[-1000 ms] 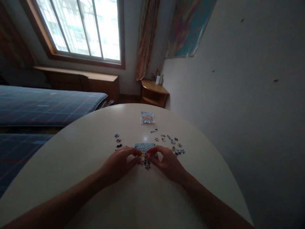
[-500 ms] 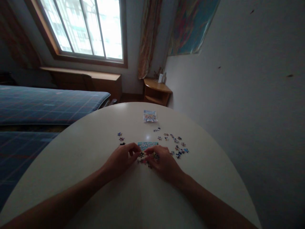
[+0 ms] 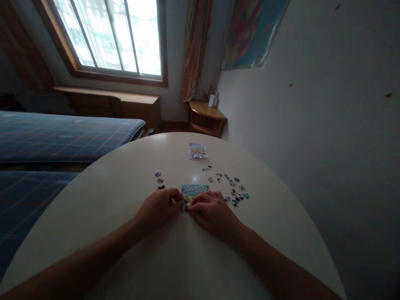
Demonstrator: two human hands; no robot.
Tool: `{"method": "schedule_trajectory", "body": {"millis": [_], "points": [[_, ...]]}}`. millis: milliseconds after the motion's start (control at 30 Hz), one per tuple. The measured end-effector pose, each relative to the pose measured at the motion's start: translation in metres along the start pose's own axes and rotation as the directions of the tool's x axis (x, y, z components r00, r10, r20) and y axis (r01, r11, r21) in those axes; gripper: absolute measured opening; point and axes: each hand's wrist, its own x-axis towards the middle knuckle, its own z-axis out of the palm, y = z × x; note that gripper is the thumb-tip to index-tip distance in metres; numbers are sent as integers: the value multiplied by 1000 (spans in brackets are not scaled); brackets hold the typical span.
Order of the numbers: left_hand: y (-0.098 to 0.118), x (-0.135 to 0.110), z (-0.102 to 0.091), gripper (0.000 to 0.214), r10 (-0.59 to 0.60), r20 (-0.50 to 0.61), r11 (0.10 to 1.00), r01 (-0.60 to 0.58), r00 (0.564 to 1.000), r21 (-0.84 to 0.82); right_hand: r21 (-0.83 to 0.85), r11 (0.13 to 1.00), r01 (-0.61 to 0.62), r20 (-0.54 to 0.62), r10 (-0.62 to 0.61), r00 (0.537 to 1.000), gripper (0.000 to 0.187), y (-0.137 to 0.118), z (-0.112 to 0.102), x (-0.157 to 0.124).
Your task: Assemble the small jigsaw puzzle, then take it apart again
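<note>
A partly joined jigsaw puzzle (image 3: 194,189) lies flat on the white table, its top strip light blue with lettering. At its left edge, my left hand (image 3: 164,203) is closed, thumb and forefinger pinching by the border. My right hand (image 3: 212,210) covers much of the lower right part, its fingertips pinched together on a small puzzle piece (image 3: 185,206) at the lower left of the puzzle. The two sets of fingertips almost meet there. How firmly each grips is hidden by the fingers.
Several loose puzzle pieces (image 3: 236,193) are scattered right of the puzzle, and a few more pieces (image 3: 160,181) sit to the left. A small printed picture sheet (image 3: 197,151) lies farther back on the round table (image 3: 150,152). A plaid bed (image 3: 68,137) stands beyond its left edge.
My right hand has shifted slightly left and down, its fingertips now at the puzzle's lower left. More of the puzzle's upper part shows. My left hand stays nearly in place.
</note>
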Motion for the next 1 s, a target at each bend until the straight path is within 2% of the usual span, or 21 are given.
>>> {"method": "schedule_trajectory", "body": {"millis": [200, 433, 733, 900, 1000], "points": [[4, -1, -2, 11, 43, -13, 990, -41, 999, 136, -113, 991, 76, 38, -73, 997, 13, -7, -3, -1], [1, -2, -5, 12, 124, 22, 981, -126, 992, 150, -152, 978, 145, 84, -133, 988, 16, -6, -3, -3], [0, -4, -2, 10, 182, 3, 966, -180, 983, 185, -173, 973, 152, 92, -137, 986, 19, -5, -5, -1], [-11, 2, -20, 11, 181, -59, 963, -165, 982, 212, -156, 974, 162, 100, -147, 984, 23, -4, -6, -4], [-26, 6, -38, 15, 86, -159, 964, -42, 984, 264, -123, 978, 167, 96, -156, 983, 27, -3, -5, -4]]}}
